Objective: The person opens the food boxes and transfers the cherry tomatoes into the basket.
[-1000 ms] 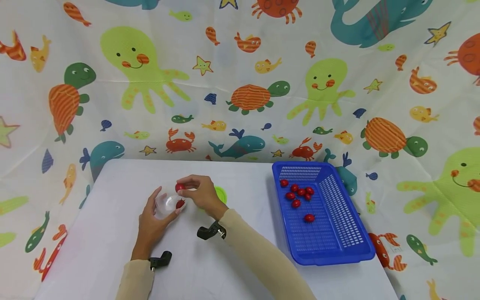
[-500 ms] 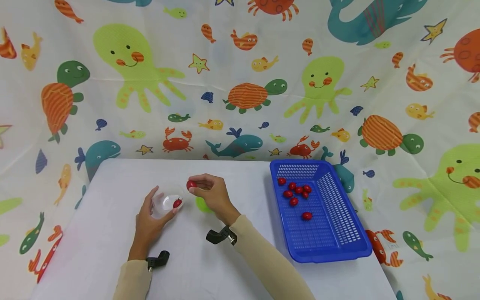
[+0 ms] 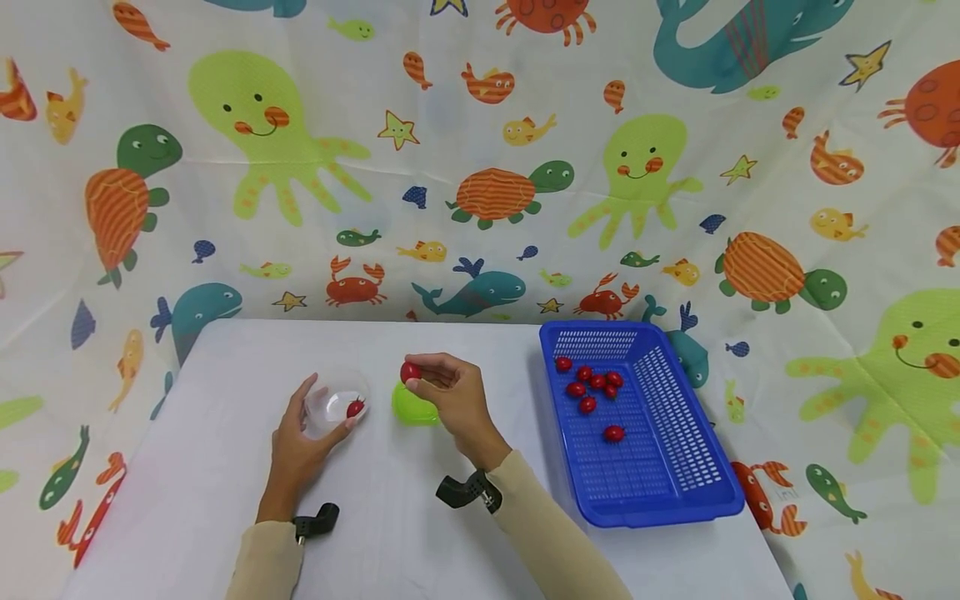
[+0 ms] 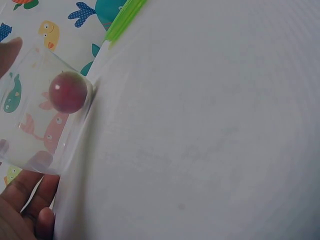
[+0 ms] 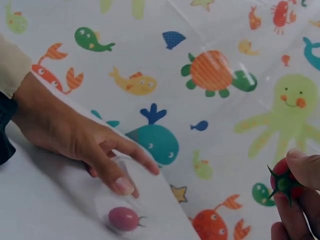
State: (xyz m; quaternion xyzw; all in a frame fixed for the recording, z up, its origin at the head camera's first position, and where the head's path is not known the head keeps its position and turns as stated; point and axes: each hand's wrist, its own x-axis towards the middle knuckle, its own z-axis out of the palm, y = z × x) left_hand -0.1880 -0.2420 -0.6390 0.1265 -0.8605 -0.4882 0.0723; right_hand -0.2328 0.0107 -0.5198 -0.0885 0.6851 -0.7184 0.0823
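My left hand (image 3: 298,442) is curled round a clear plastic cup (image 3: 317,404) on the white table. A red cherry tomato (image 3: 355,407) lies inside it, also visible through the cup wall (image 4: 35,90) in the left wrist view. To the right, my right hand (image 3: 459,402) pinches a second cherry tomato (image 3: 409,372) between thumb and fingers, above the table. In the right wrist view that tomato (image 5: 283,183) shows its green leafy top. Just below and partly behind the right hand lies a bright green round lid (image 3: 412,407), apart from the cup.
A blue perforated basket (image 3: 652,510) stands at the right of the table with several cherry tomatoes (image 3: 597,382) in it, one (image 3: 613,433) lying apart from the cluster. A curtain (image 3: 480,233) printed with sea animals hangs behind the table.
My right hand has moved right, away from above the cup, with the cherry tomato still pinched, uncovering more of the green lid. The left hand stays at the cup.
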